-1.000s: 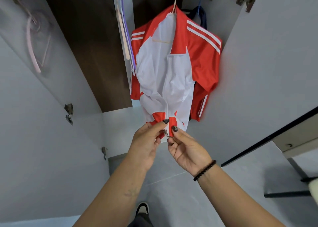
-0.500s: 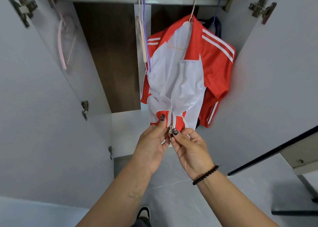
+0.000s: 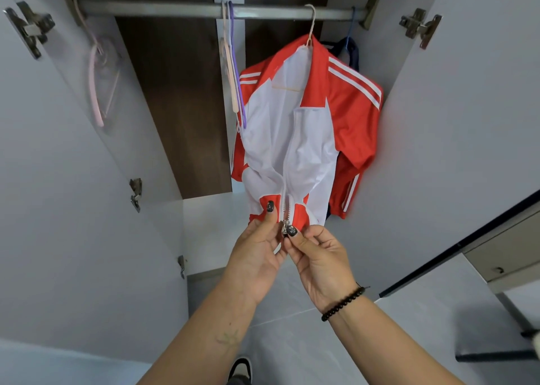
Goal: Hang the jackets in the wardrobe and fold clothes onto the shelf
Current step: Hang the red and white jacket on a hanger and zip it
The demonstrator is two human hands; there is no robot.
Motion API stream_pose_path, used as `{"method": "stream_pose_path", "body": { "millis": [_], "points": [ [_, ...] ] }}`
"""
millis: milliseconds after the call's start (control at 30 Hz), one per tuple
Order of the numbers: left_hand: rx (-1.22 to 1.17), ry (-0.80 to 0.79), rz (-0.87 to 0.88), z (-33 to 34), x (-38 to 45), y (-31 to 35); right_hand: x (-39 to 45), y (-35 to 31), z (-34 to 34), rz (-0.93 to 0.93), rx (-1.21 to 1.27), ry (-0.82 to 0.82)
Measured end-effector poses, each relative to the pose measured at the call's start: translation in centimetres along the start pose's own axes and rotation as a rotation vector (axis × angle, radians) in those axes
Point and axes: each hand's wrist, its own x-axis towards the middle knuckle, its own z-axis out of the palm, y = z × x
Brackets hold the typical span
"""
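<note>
Dark garment [image 3: 352, 53] mostly hidden behind red jacket [image 3: 350, 116]; zipper pull [image 3: 285, 227] too small; shoe [image 3: 240, 370] cut off at bottom edge.

There is one view only, from a wide-angle camera worn on the person's head. It faces forward into the open wardrobe and takes in everything from the hanging rail [image 3: 175, 10] across the top of the frame down to the floor [image 3: 292, 341] and a shoe [image 3: 240, 368] at the bottom edge. It sits close: both forearms rise from the lower edge toward the centre. Straight lines bow toward the frame's borders, probably from lens distortion. The wardrobe doors [image 3: 58, 209] fill the left and right sides.
</note>
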Motion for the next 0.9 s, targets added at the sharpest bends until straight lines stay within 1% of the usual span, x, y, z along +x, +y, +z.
{"method": "stream_pose_path", "body": {
  "millis": [167, 400, 533, 633, 700, 800, 900],
  "points": [
    [0.058, -0.009, 0.055, 0.0, -0.2, -0.3, -0.6, 0.0, -0.1, -0.004, 0.008, 0.035],
    [0.294, -0.051, 0.144, -1.0, -0.1, -0.1, -0.9, -0.2, 0.4, 0.066, 0.077, 0.163],
    [0.461, -0.092, 0.176, -1.5, 0.1, 0.7, -1.1, -0.1, 0.8, 0.144, 0.101, 0.199],
    [0.439, -0.138, 0.156, -1.7, 0.1, 1.1, -1.3, -0.3, 1.1, 0.223, 0.099, 0.178],
    [0.413, -0.133, 0.145, -2.0, 0.1, 1.1, -1.5, -0.9, 1.4, 0.313, 0.028, 0.124],
    [0.421, -0.113, 0.110, -2.7, 0.2, 0.9, -1.6, -1.7, 1.5, 0.472, -0.179, 0.058],
    [0.409, -0.113, 0.081, -3.2, 0.5, 1.1, -1.1, -2.5, 1.5, 0.453, -0.306, 0.076]
  ]
}}
